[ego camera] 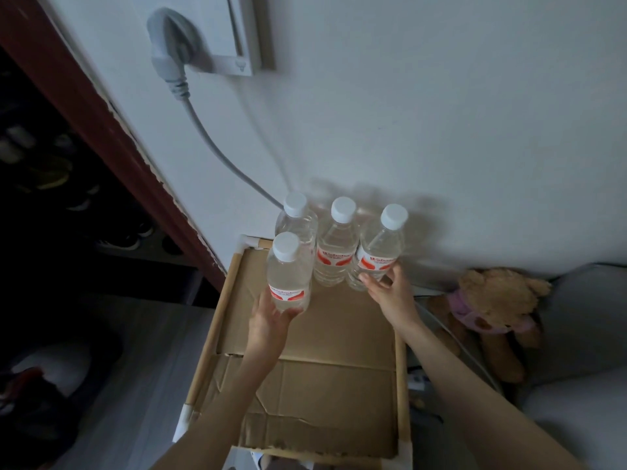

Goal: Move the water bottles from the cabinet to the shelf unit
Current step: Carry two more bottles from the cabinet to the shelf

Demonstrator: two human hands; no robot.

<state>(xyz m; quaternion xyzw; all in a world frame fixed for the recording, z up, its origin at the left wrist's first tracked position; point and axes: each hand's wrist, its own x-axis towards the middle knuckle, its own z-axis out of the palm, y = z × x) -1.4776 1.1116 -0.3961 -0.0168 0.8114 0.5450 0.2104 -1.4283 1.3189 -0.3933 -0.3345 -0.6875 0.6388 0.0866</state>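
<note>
At frame centre, four water bottles [334, 244] stand on the cardboard-lined shelf top [325, 364] against a white wall [441, 113]; the left hand [271, 322] grips the nearest, the right hand [386, 286] clasps the rightmost.

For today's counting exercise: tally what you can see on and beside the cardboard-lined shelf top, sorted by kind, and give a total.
Water bottles: 4
Soft toys: 1
Plugs with cable: 1
Total: 6
</note>
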